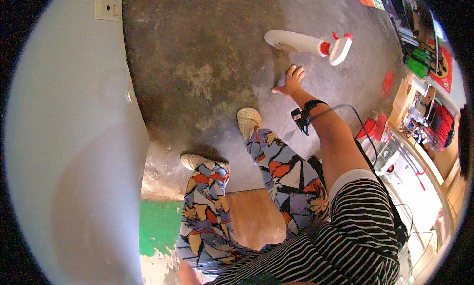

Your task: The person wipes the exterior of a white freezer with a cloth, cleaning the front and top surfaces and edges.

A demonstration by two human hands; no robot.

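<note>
My right hand [291, 83] reaches out over the concrete floor [207, 70], fingers spread and nothing in it. Just beyond its fingertips is a white spray bottle [296, 41] with a red collar and red trigger. The bottle is on its side in the view, its spray head towards the right. A gap shows between hand and bottle; whether the bottle touches the floor I cannot tell. A black strap with a small device [300, 118] and a cable is around my right wrist. My left hand is out of view; only a bit of bare skin shows at the bottom edge.
A pale panel [74, 99] with a socket plate [107, 7] runs along the left. Cluttered shelving [437, 166] stands on the right, with a red item [377, 127] near it. A brown wooden surface [255, 214] is between my legs. A red oval patch [387, 83] shows on the floor.
</note>
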